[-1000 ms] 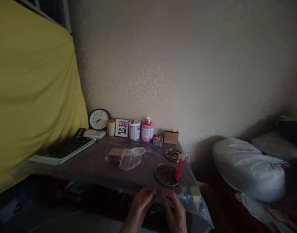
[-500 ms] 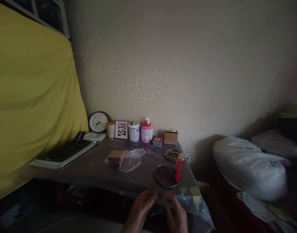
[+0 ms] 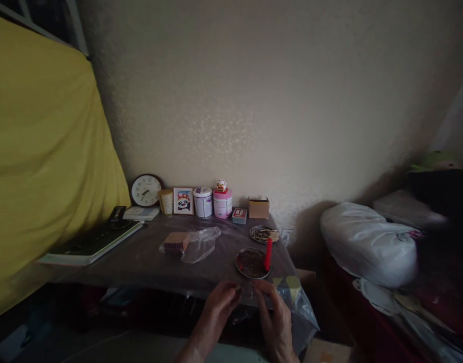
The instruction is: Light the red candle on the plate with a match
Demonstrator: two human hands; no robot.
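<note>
The slim red candle [image 3: 268, 256] stood on the round metal plate [image 3: 251, 277], right of the crumpled clear plastic bag [image 3: 201, 246].

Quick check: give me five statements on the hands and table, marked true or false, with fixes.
1. The red stick is at the near plate's right side. True.
2. The figurine sits on the white tin. False: the figurine sits on the pink tin.
3. The clock is left of the panda picture. True.
4. The left hand touches the right hand. False: a gap parts them.
5. The clear bag lies on the book. False: the clear bag lies on the table.
</note>
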